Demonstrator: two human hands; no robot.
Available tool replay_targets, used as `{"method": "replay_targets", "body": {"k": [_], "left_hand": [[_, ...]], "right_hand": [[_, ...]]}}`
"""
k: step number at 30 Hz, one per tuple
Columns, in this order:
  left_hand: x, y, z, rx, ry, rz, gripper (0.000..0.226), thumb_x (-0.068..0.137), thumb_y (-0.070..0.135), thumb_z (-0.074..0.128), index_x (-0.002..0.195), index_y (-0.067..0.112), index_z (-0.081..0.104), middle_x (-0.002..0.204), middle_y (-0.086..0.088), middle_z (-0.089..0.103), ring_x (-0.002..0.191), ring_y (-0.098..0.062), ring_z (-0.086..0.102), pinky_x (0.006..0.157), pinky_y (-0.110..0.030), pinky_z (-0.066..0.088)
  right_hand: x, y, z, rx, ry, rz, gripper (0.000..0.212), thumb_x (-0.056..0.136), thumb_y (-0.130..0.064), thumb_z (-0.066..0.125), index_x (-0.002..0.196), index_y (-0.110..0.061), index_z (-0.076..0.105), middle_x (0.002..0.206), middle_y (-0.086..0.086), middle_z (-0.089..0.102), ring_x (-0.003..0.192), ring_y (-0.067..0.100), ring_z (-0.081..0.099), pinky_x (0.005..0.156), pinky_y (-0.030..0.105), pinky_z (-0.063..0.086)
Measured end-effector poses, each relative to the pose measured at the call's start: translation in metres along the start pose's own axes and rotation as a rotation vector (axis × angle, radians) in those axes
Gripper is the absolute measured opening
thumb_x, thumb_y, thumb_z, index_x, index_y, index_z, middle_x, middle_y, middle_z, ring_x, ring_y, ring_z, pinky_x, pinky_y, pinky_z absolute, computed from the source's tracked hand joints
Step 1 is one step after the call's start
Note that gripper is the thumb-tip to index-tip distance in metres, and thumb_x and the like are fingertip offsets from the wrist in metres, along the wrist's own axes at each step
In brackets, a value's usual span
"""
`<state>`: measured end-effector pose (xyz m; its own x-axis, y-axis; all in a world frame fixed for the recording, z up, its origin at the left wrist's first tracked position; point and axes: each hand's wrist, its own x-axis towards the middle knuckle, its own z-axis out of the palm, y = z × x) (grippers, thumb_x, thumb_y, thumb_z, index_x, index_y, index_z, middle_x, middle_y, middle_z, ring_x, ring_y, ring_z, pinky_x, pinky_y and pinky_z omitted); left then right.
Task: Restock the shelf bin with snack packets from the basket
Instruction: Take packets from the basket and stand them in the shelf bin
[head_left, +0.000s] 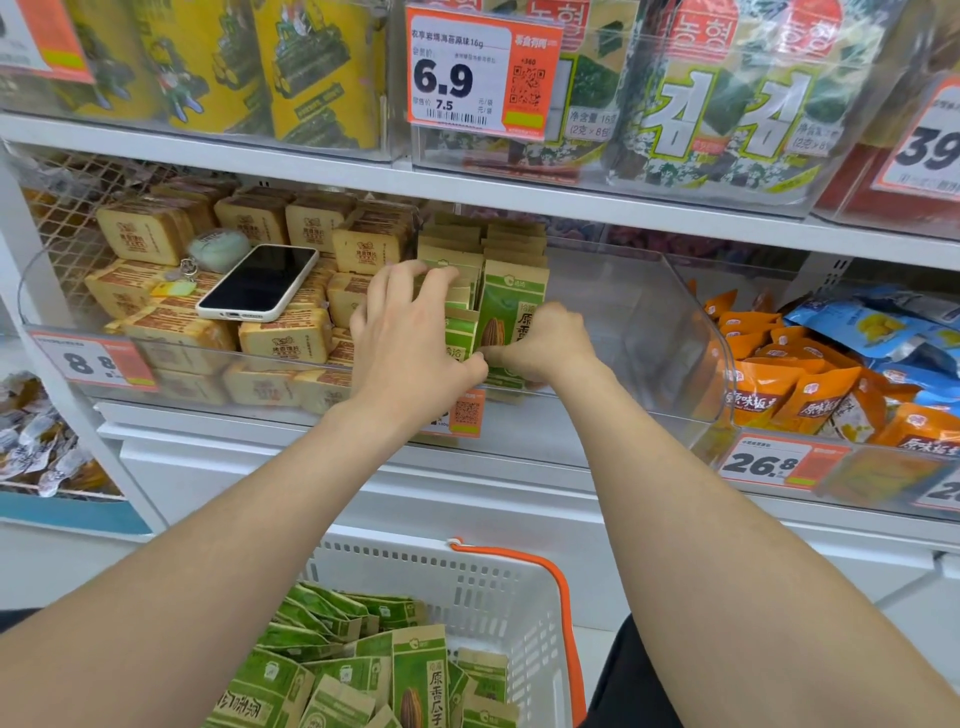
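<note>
In the clear, hard-walled shelf bin (649, 312) at mid-frame, the left hand (405, 338) hooks its fingers over the standing snack packets (514, 244), and the right hand (545, 343) pinches the front packet (511, 312) low down. These flat, slick kraft-and-green pouches could slump rightward into the bin's bare half if let go. More lie loose in the perforated white basket (493, 597), bottom centre.

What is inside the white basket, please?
Green-and-tan snack packets lie heaped in the basket. Its floor is covered by them, and the left forearm hides its left rim.
</note>
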<state>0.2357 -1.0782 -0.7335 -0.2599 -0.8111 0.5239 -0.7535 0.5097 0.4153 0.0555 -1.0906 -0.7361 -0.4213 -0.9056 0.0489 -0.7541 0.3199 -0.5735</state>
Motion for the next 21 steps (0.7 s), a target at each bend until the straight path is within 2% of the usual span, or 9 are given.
{"method": "replay_targets", "body": {"k": [3,6,10,12,17,19,21], "left_hand": [[-0.001,-0.001,0.001,-0.012,0.001,0.006,0.087,0.071,0.044,0.08,0.149,0.026,0.047,0.147,-0.001,0.041,0.145,-0.027,0.031,0.109,-0.055,0.038],[0.0,-0.003,0.002,-0.027,0.002,0.013,0.087,0.07,0.044,0.08,0.148,0.027,0.047,0.146,-0.001,0.041,0.144,-0.027,0.031,0.108,-0.055,0.039],[0.0,-0.004,0.003,-0.06,-0.001,0.022,0.086,0.072,0.043,0.08,0.149,0.026,0.047,0.146,-0.001,0.039,0.144,-0.026,0.031,0.109,-0.055,0.037],[0.0,-0.005,0.004,-0.074,-0.004,0.026,0.085,0.073,0.044,0.081,0.149,0.026,0.047,0.148,-0.001,0.037,0.144,-0.027,0.032,0.109,-0.057,0.036],[-0.003,-0.007,0.004,-0.108,0.018,0.044,0.087,0.074,0.048,0.085,0.148,0.026,0.044,0.16,-0.006,0.024,0.147,-0.032,0.032,0.111,-0.06,0.034],[-0.006,-0.008,0.004,-0.11,0.042,0.051,0.091,0.074,0.051,0.087,0.148,0.025,0.042,0.16,-0.009,0.022,0.146,-0.034,0.033,0.112,-0.061,0.035],[-0.009,-0.008,0.004,-0.105,0.063,0.055,0.094,0.074,0.056,0.086,0.149,0.024,0.04,0.158,-0.011,0.022,0.145,-0.037,0.032,0.113,-0.063,0.036]], "right_hand": [[0.002,-0.003,0.002,-0.003,0.097,0.034,0.065,0.064,-0.05,0.095,0.103,-0.013,0.059,0.1,0.004,0.063,0.099,0.027,0.066,0.072,0.032,0.051],[0.003,-0.009,0.003,-0.007,0.189,0.045,0.063,0.066,-0.045,0.094,0.108,-0.012,0.06,0.11,0.01,0.066,0.103,0.032,0.067,0.075,0.035,0.053],[0.002,-0.008,0.007,-0.02,0.044,0.039,0.049,0.073,-0.047,0.087,0.104,-0.016,0.066,0.099,0.004,0.067,0.096,0.027,0.07,0.075,0.032,0.057],[0.002,-0.007,0.007,0.029,-0.02,0.071,0.047,0.074,-0.049,0.086,0.105,-0.018,0.069,0.099,0.002,0.069,0.091,0.025,0.069,0.078,0.038,0.063],[-0.002,-0.008,-0.002,0.106,-0.035,0.162,0.047,0.07,-0.05,0.089,0.098,-0.019,0.068,0.096,0.004,0.068,0.086,0.027,0.073,0.076,0.041,0.065],[-0.006,-0.008,-0.007,0.101,-0.052,0.184,0.046,0.071,-0.05,0.089,0.097,-0.018,0.067,0.093,0.004,0.063,0.085,0.028,0.072,0.074,0.042,0.065],[-0.011,-0.008,-0.013,0.093,-0.053,0.194,0.043,0.075,-0.049,0.088,0.088,-0.017,0.062,0.09,0.004,0.058,0.083,0.03,0.072,0.071,0.043,0.066]]}}
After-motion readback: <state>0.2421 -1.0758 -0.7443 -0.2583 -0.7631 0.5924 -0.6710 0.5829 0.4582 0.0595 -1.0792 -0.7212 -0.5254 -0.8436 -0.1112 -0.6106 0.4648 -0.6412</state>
